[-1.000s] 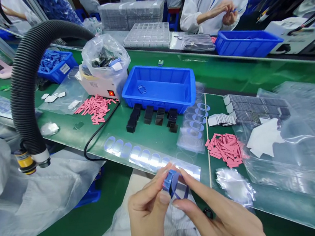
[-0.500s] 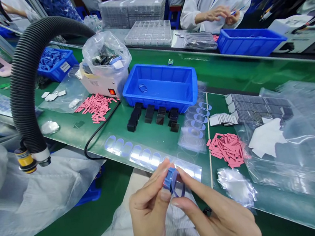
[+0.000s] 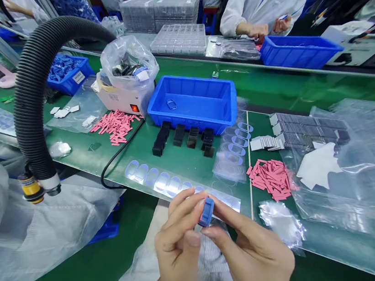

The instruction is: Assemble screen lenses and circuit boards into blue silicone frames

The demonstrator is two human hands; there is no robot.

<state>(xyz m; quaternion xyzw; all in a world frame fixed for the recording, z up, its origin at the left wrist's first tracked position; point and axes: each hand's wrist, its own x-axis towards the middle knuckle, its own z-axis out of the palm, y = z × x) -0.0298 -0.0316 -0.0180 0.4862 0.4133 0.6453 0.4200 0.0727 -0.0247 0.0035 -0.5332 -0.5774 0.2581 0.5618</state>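
Between my two hands is a small blue plastic frame (image 3: 206,212), tilted on edge above the front edge of the table. My left hand (image 3: 182,233) pinches its left side, with the fingers along the top. The thumb and forefinger of my right hand (image 3: 249,238) grip the other side. A bit of pink shows at the frame's left face. Just behind the hands, a clear sheet with oval film stickers (image 3: 162,183) lies along the table edge, partly covered by my fingers.
A blue bin (image 3: 196,104) holds one blue frame, with black plates (image 3: 192,137) before it. Pink strips (image 3: 272,179) and clear film pieces (image 3: 281,225) lie at right. A black hose (image 3: 27,106) arches at left. A co-worker's hands (image 3: 256,30) are across the table.
Both hands have turned the blue frame, so a different side faces me. The loose oval strip seen beside it before no longer shows. Across the table, the co-worker's hand has lowered toward the bin.
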